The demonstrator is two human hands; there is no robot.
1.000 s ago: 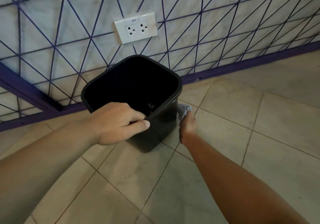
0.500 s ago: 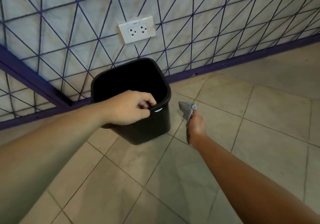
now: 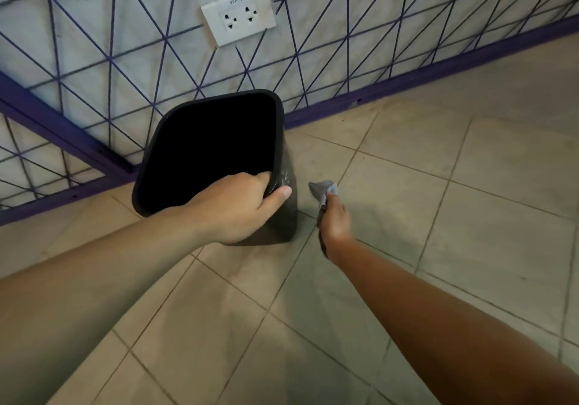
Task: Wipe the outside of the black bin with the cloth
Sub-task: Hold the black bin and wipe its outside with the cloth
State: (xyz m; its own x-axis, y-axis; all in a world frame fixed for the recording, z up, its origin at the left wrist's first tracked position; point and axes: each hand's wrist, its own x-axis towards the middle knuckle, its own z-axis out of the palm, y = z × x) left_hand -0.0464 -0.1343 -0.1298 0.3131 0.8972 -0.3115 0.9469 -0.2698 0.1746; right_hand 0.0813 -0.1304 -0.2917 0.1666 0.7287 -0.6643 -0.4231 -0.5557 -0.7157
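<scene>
- Reaching in from the near edge, two bare forearms cross the tiled floor (image 3: pixel 407 185), one from the near left and one from the near right; beige tile lies open on the near side and out to the right of the bin.
- One left hand (image 3: pixel 233 208) grips the near right corner of the rim of the one black bin (image 3: pixel 283 213): its fingers curl over the rim into the dark inside, and its thumb presses flat against the outer right wall.
- One right hand (image 3: pixel 335 223) hangs just to the right of the bin, apart from it, with a narrow strip of floor between them. Its fingers are closed together, pinching one grey cloth (image 3: pixel 322 193).
- The cloth bunches up out of the far end of that fist and sticks out toward the wall; it is near the bin's right wall but not touching it.
- The bin stands on the floor with its open mouth tipped toward the camera, its far edge close to the purple skirting strip (image 3: pixel 407 82) where floor meets wall. Whether it touches the wall cannot be told.
- Beyond it rises the pale wall (image 3: pixel 407 3) crossed by thin purple lines, with one white outlet plate (image 3: pixel 238 15) holding two sockets, above the bin.
- A thicker purple bar (image 3: pixel 62 129) slants down the wall at far left, ending behind the bin.
</scene>
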